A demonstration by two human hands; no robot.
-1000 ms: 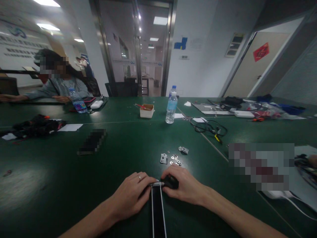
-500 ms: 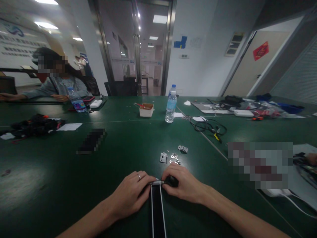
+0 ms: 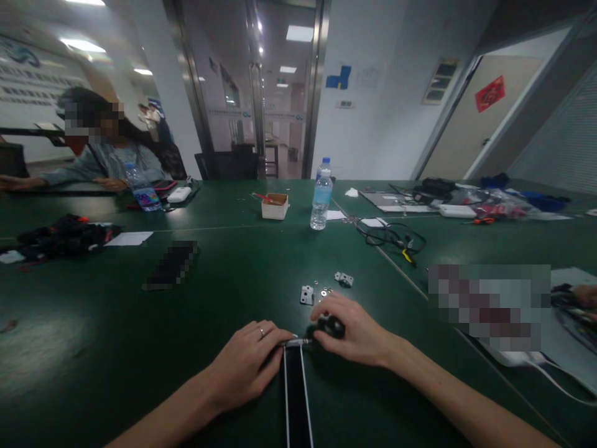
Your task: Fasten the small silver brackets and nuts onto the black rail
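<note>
A long black bar with white edges (image 3: 298,398) lies on the table and runs towards me. Across its far end sits a small silvery metal piece (image 3: 295,342). My left hand (image 3: 249,361), with a ring on one finger, is closed on that end from the left. My right hand (image 3: 352,330) is closed round a rounded black knob-like piece (image 3: 332,325), just right of the metal piece; whether the two touch I cannot tell. Beyond my right hand lie small washers (image 3: 324,293), partly hidden, and two metal brackets (image 3: 306,295), (image 3: 345,279).
A dark blurred-out slab (image 3: 172,264) lies left. Farther back are a small box (image 3: 275,206), water bottles (image 3: 319,202) and black cables (image 3: 392,233). At right a pixelated item (image 3: 489,308) lies near a white cable. A person (image 3: 109,158) sits at the far left.
My right hand has shifted right and slightly away from me, carrying the black piece from the bar's end. It now covers more washers. My left hand stays in place.
</note>
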